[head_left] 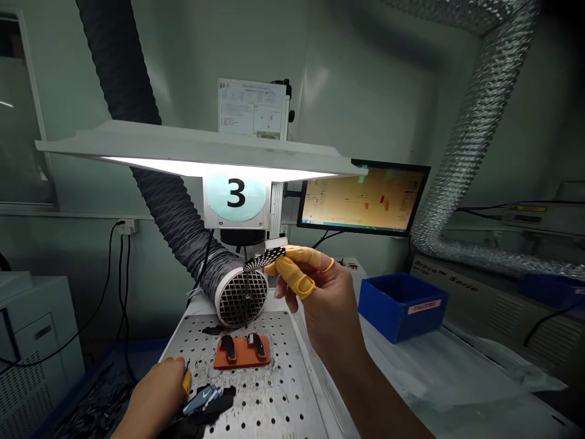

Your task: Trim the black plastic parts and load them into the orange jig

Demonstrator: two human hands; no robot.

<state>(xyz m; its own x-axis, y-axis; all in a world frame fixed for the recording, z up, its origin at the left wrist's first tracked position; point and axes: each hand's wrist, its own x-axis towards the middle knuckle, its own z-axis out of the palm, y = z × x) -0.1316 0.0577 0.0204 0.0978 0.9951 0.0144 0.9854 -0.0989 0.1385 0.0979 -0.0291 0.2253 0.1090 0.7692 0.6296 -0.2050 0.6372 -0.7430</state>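
My right hand is raised above the perforated metal plate. Its thumb and fingers, in yellow finger cots, pinch a small flat piece with a black-and-white checker pattern, just in front of the duct's mesh mouth. My left hand is low at the plate's near left edge, fingers curled around several small dark and grey-blue parts. Between the hands, an orange fixture lies on the plate with two dark parts seated in it.
A black ribbed extraction duct drops from the upper left. A lit lamp panel and a machine head marked 3 hang above. A monitor and blue bin stand right; a silver duct runs behind.
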